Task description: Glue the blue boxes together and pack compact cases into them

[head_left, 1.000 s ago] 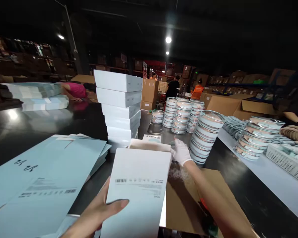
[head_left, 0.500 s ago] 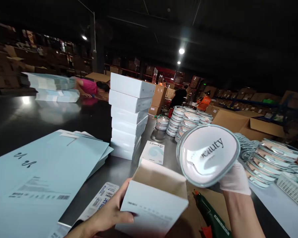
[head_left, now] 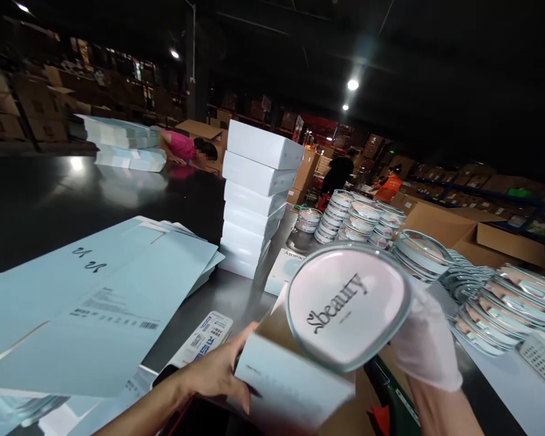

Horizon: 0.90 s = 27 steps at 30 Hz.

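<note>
My bare left hand grips the near left corner of an open pale-blue carton, thumb on its printed front wall. In my white-gloved right hand is a clear-rimmed oval case with "beauty" lettering on its pale face. The case is tilted over the carton's open top and covers much of that opening. Most of the gloved fingers are hidden behind the case. Below my right hand lies a dark green glue gun with a red trigger, partly covered.
White boxes stand in a tall stack ahead. Flat pale-blue cartons lie on the left. Stacks of clear cases fill the right side. A printed box lies beyond the carton. A person in pink leans at the far table edge.
My right hand has brought the oval case left and down, from beside the carton to over its opening. My left hand still holds the carton. The view has shifted slightly left.
</note>
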{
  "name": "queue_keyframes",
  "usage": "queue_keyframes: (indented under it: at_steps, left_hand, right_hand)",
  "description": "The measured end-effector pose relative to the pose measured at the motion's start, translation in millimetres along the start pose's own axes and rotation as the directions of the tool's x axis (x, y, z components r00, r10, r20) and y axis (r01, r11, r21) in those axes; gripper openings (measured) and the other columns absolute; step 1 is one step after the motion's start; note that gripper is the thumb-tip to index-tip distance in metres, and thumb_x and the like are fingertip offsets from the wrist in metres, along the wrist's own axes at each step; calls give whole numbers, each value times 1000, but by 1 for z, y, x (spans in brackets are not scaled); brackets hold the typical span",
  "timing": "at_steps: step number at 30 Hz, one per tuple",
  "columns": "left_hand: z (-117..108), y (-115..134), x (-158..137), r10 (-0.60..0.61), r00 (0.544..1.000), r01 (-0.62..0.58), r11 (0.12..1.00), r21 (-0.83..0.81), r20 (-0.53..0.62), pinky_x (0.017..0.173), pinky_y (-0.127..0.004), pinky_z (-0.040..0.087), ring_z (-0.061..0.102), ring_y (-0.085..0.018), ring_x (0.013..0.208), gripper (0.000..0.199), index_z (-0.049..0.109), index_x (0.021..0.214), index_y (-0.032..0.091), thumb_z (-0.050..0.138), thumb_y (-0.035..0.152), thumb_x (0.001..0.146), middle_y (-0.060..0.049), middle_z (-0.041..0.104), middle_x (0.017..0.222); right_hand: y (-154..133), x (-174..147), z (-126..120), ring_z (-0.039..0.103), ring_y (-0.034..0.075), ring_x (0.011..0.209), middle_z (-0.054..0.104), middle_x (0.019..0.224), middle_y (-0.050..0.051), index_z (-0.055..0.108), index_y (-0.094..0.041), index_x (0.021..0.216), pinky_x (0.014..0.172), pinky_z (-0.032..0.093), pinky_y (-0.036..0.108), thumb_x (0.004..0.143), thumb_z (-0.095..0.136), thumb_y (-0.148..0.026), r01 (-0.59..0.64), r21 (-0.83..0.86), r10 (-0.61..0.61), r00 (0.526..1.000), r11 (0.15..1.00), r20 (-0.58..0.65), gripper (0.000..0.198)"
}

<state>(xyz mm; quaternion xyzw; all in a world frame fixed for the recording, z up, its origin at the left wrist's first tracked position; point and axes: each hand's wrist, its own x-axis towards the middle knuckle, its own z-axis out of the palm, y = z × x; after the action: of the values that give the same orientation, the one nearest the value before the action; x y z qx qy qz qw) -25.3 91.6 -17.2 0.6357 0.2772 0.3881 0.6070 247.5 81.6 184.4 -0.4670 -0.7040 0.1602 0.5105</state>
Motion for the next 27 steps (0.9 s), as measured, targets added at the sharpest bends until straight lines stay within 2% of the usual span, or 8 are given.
queue_keyframes:
  at_steps: [5, 9, 13, 16, 18, 22, 24, 27]
  left_hand:
    - [5, 6, -10, 40, 995, -38, 999, 21, -86, 117, -51, 36, 55, -37, 129, 101, 55, 134, 24, 99, 54, 49, -8, 64, 132]
    - [9, 1, -18, 20, 991, -8, 996, 92, -131, 124, -59, 24, 45, -44, 142, 117, 46, 147, 25, 100, 55, 48, -15, 58, 145]
    - [16, -6, -24, 170, 966, -146, 980, 132, -192, 124, -65, 15, 20, -47, 155, 127, 25, 158, 30, 88, 74, 56, -22, 26, 167]
    - [29, -1, -24, 444, 876, -387, 881, 272, -190, 121, -64, 24, 20, -49, 154, 88, 50, 143, 29, 70, 80, 74, -17, 17, 169]
    - [39, 4, -21, 457, 846, -349, 864, 363, -274, 120, -58, 30, 31, -43, 150, 54, 63, 127, 25, 48, 68, 97, -15, 28, 164]
    - [49, 11, -14, 395, 737, -226, 909, 350, -549, 115, -50, 40, 47, -32, 141, 26, 50, 125, 26, 45, 43, 106, -15, 40, 154]
    - [43, 14, -15, 324, 790, -166, 930, 328, -520, 116, -51, 39, 46, -32, 143, 27, 49, 128, 28, 46, 44, 105, -14, 40, 156]
    - [22, 22, -19, 154, 946, -40, 929, 367, -286, 121, -55, 33, 39, -35, 150, 36, 64, 121, 30, 46, 54, 102, -11, 54, 149]
  right_hand:
    - [20, -60, 15, 62, 34, 128, 68, 137, 5, 79, -38, 109, 107, 53, 54, 86, 71, -61, -81, 252, 33, 981, 964, 191, 33]
    - [55, -106, 31, 23, 32, 157, 28, 168, -1, 45, -46, 146, 127, 21, 60, 91, 57, -69, 68, 230, -37, 990, 971, -138, 60]
    - [93, -143, 61, 23, 39, 156, 14, 174, 3, 33, -37, 156, 121, 36, 59, 90, 49, -76, 151, 152, -154, 988, 977, 5, 79]
    - [108, -163, 87, 36, 42, 151, 23, 172, 6, 49, -32, 150, 110, 52, 53, 93, 48, -72, -4, 126, -5, 997, 992, 73, 69]
    - [105, -168, 104, 43, 38, 147, 39, 165, 6, 48, -33, 151, 109, 53, 51, 101, 42, -61, -90, 105, 92, 995, 990, -23, 58]
    - [82, -161, 117, 36, 27, 153, 31, 169, 6, 1, -32, 165, 111, 50, 46, 106, 33, -45, -202, 93, 215, 963, 975, -163, 68]
    - [77, -156, 97, 35, 27, 153, 22, 172, 9, -10, -31, 163, 112, 48, 48, 104, 34, -48, -200, 57, 207, 959, 978, -194, 76]
    - [90, -160, 35, 41, 37, 148, 35, 163, 22, 21, -19, 158, 115, 39, 58, 89, 52, -62, -440, -180, 372, 872, 880, -318, 87]
